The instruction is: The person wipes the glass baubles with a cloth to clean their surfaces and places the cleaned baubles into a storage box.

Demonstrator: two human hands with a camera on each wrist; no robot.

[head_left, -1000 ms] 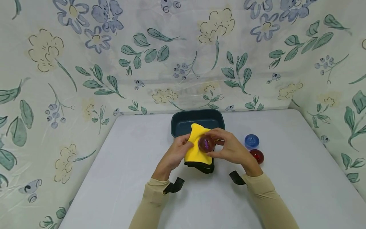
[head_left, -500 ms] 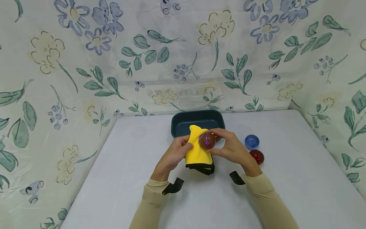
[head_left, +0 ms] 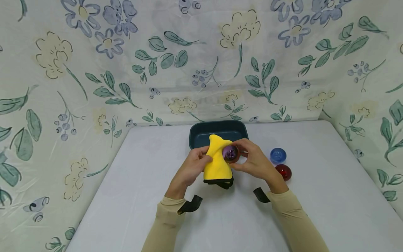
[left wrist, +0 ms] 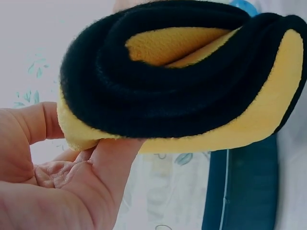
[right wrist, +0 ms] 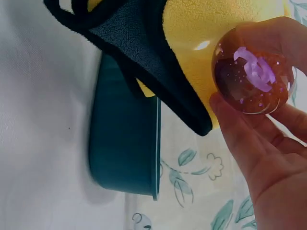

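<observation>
Currently the ball [head_left: 230,153] is pinched in the right hand [head_left: 255,162], pressed against the cloth [head_left: 217,164] clasped by the left hand [head_left: 192,168], above the bench [head_left: 126,182], before the tray [head_left: 217,129]. Probably the ball should be turned slowly so the cloth meets every side.

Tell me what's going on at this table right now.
A person in tan sleeves holds a folded yellow cloth with black edging in the left hand and a clear purple ball with glitter inside in the right hand, the ball pressed against the cloth, above the white table. Behind the hands sits a dark teal rectangular tray. A clear blue ball and a clear red ball rest on the table to the right.
</observation>
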